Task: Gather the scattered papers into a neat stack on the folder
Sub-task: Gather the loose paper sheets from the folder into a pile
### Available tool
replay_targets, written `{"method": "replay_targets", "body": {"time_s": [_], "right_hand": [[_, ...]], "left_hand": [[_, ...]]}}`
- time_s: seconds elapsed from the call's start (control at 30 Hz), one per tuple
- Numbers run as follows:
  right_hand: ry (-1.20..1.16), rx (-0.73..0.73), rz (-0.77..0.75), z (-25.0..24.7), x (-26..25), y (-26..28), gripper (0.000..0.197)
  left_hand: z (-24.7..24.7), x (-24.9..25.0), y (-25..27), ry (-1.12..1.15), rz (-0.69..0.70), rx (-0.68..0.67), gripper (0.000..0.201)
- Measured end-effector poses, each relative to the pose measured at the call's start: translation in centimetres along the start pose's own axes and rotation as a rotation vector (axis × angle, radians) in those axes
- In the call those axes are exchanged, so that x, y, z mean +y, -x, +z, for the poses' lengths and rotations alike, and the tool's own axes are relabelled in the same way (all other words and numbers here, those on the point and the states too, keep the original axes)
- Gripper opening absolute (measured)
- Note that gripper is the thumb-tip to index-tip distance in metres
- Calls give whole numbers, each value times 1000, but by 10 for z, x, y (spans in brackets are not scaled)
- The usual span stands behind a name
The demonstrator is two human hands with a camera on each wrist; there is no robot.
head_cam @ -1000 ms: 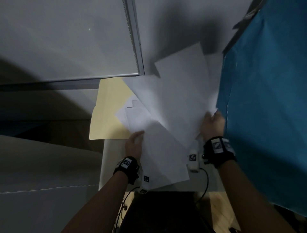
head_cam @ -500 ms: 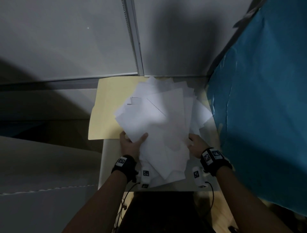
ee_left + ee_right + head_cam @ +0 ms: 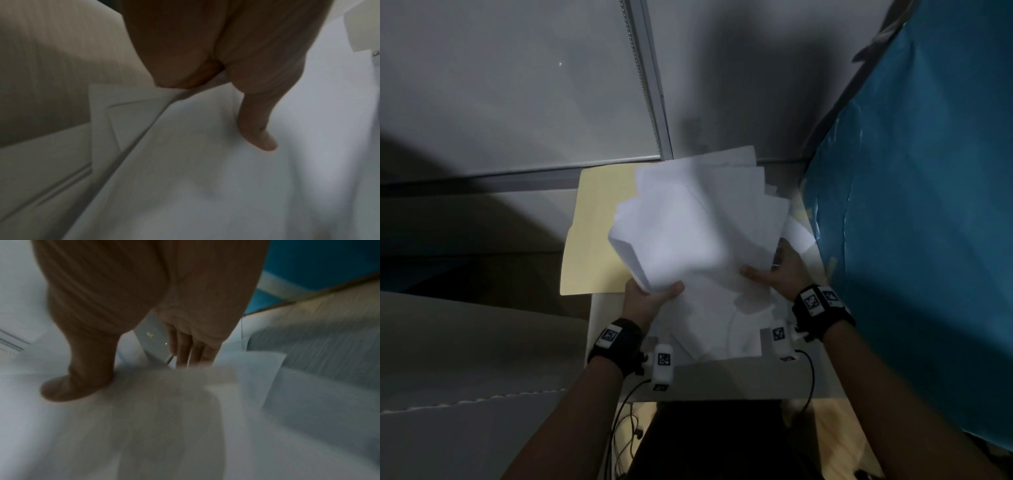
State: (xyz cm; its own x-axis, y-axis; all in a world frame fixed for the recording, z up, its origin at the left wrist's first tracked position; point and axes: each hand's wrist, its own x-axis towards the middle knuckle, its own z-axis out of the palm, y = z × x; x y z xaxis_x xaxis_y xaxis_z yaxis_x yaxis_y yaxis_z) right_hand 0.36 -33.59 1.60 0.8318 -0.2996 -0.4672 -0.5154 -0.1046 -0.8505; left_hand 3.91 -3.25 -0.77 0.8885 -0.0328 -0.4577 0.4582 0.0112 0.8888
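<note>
A loose, uneven bundle of white papers (image 3: 698,226) is held above the table, its left side curled upward. My left hand (image 3: 654,291) grips the bundle's near-left corner, thumb (image 3: 257,129) on top of the papers (image 3: 185,162) and fingers hidden beneath. My right hand (image 3: 767,270) holds the right edge, thumb (image 3: 72,386) pressed on top and fingers (image 3: 191,350) under the sheets (image 3: 164,418). The pale yellow folder (image 3: 592,240) lies flat at the left, partly covered by the bundle. More white sheets (image 3: 705,325) lie on the table under my hands.
The small white table (image 3: 722,380) ends just before my wrists. A blue sheet (image 3: 911,240) hangs close on the right. Grey wall panels (image 3: 517,102) with a metal strip (image 3: 650,85) stand behind. Cables (image 3: 810,377) trail from my wrist cameras.
One second ago the right hand held raised, fanned sheets; it laid them on the pile. Now both hands have lifted the bundle and shifted forward, its left side curling up.
</note>
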Motion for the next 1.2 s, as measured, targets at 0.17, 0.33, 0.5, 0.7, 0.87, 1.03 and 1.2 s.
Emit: {"method": "replay_targets", "body": {"time_s": [0.17, 0.33, 0.5, 0.7, 0.87, 1.03, 1.2], "right_hand": [[-66, 51, 6, 22, -31, 13, 62], [-164, 144, -278, 3, -74, 40, 57], [-21, 137, -257, -8, -84, 56, 49], [-73, 106, -262, 2, -64, 36, 49], [-117, 102, -233, 17, -61, 25, 27], [29, 58, -287, 3, -36, 17, 44], [310, 288, 191, -4, 34, -7, 82]], "left_hand": [[29, 30, 4, -52, 149, -4, 41], [55, 84, 22, 27, 356, 152, 42], [57, 105, 31, -18, 442, 123, 55], [60, 100, 20, -140, 431, -26, 48], [55, 80, 11, -179, 280, 41, 35], [13, 70, 5, -168, 299, 245, 34], [-24, 1, -5, -483, -62, 233, 37]]}}
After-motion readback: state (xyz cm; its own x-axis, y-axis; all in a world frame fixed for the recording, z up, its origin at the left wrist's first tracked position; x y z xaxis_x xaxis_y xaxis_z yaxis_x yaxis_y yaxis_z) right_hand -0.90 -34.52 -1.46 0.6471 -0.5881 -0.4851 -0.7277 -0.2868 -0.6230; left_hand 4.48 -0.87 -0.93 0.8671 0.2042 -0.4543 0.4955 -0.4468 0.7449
